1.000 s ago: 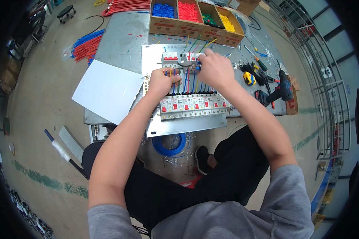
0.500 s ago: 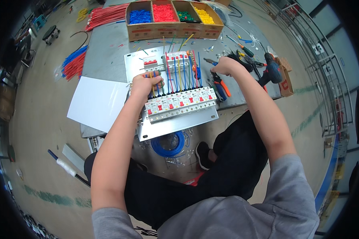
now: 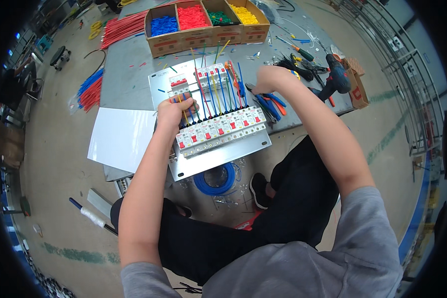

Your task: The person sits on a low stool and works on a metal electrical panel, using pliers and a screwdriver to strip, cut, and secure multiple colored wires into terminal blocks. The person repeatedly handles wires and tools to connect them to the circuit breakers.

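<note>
A grey metal mounting plate [image 3: 218,156] lies on the table in front of me. It carries a lower row of white circuit breakers [image 3: 218,130] with red levers and a smaller upper row [image 3: 206,77]. Blue, red and yellow wires [image 3: 218,94] run between the two rows. My left hand [image 3: 175,111] is closed around a few of these wires at the plate's left side. My right hand [image 3: 269,79] is curled at the plate's right edge, just above pliers with blue and orange handles [image 3: 269,103]. Whether that hand holds anything is hidden.
Cardboard boxes [image 3: 206,22] of blue, red, green and yellow pieces stand at the back. A drill [image 3: 336,77], screwdrivers and black wires [image 3: 289,64] lie to the right. A white sheet [image 3: 121,139] lies left. Red and blue wire bundles [image 3: 92,92] and a blue coil [image 3: 214,180] are nearby.
My right hand has left the upper breakers and moved right to the tools beside the plate. My left hand has stayed on the wires.
</note>
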